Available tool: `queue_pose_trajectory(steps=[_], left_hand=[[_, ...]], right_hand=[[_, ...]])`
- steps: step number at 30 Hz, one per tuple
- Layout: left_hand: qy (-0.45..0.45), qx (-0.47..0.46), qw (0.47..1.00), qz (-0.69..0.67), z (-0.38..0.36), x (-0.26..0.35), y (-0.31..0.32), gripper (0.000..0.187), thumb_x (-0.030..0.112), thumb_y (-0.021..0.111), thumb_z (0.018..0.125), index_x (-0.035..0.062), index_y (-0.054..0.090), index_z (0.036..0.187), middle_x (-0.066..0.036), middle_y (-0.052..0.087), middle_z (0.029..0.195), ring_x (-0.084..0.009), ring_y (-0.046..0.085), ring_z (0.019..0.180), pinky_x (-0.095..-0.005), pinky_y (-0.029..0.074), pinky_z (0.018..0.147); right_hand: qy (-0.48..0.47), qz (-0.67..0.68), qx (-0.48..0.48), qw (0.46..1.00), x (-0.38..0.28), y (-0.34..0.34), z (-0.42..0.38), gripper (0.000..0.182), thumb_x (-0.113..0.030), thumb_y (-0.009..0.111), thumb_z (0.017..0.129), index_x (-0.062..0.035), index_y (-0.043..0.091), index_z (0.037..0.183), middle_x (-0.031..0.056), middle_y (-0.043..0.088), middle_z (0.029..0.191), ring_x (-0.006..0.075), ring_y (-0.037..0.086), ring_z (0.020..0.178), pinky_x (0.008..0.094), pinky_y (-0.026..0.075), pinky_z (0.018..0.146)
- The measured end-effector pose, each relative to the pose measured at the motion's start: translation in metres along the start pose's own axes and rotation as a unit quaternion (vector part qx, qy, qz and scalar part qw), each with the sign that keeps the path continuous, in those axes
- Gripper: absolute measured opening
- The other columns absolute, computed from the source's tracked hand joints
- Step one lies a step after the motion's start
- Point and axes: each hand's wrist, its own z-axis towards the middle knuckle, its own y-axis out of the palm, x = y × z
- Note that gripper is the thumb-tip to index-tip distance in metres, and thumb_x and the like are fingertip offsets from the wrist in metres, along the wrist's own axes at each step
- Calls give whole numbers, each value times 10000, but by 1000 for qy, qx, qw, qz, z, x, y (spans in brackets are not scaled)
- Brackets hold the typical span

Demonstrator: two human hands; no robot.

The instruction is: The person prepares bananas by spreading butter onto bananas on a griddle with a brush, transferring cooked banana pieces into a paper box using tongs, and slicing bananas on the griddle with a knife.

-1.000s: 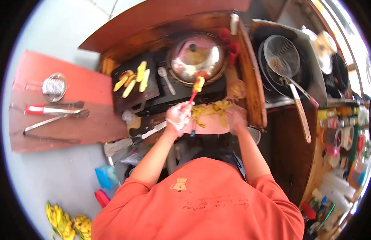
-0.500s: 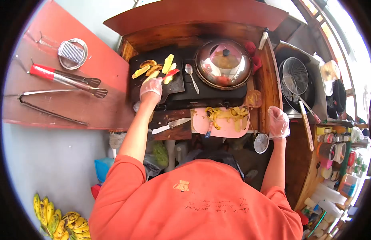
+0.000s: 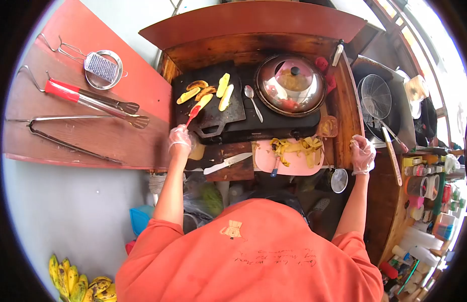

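Note:
My left hand point(image 3: 179, 138), in a clear plastic glove, grips the handle of a red brush point(image 3: 194, 113) at the lower left of the black griddle point(image 3: 232, 106). The brush's red head rests against a yellow banana piece point(image 3: 204, 101). Several other peeled banana pieces, yellow and browned, lie on the griddle. My right hand point(image 3: 363, 153), also gloved, is held above the right edge of the wooden frame, its fingers curled; whether anything is in them is too small to tell.
A lidded pan point(image 3: 290, 85) and a spoon point(image 3: 253, 103) are right of the griddle. A knife point(image 3: 227, 163) and a pink board point(image 3: 288, 168) with peels lie in front. Tongs point(image 3: 92, 100) and a grater point(image 3: 100, 67) rest on the left table.
My left hand has drawn back toward the griddle's front-left corner, and the brush handle now shows. The red head has moved left and down, off the right-hand pieces. My right hand's fingers look more curled.

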Motion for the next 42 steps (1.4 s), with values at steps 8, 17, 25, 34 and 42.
queue_pose_trajectory(steps=[8,17,25,34,42], left_hand=[[-82,36,992,-90,72,-12,52,140,138,537,908,37,608,841,-215,670,812,-409,672,808,-492,527,708],[-111,12,989,-92,53,31,27,133,149,547,938,56,639,917,-179,700,874,-382,676,805,-436,538,731],[130,65,989,-40,17,16,9,142,115,550,950,79,685,977,-191,677,881,-385,669,765,-457,535,679],[40,17,996,84,-9,9,-11,154,67,580,877,91,692,981,-176,653,846,-385,660,821,-493,530,698],[141,52,983,105,14,20,14,177,80,550,898,89,695,998,-148,683,920,-358,668,860,-472,541,726]], right_hand=[[55,69,9,996,-4,-1,1,161,-47,665,878,2,698,1027,65,713,832,128,682,729,257,537,687],[67,77,25,995,-10,-1,1,164,-44,660,875,15,697,1023,67,711,839,129,678,735,251,533,676],[29,52,41,997,-16,-2,1,170,-63,606,900,28,702,1005,82,704,806,138,694,700,262,547,664],[33,74,48,996,-5,-2,2,152,-26,645,882,26,693,1016,69,707,854,122,671,740,252,545,689],[69,103,50,991,10,0,1,163,-34,654,878,12,704,1025,58,710,861,113,667,738,246,538,687]])
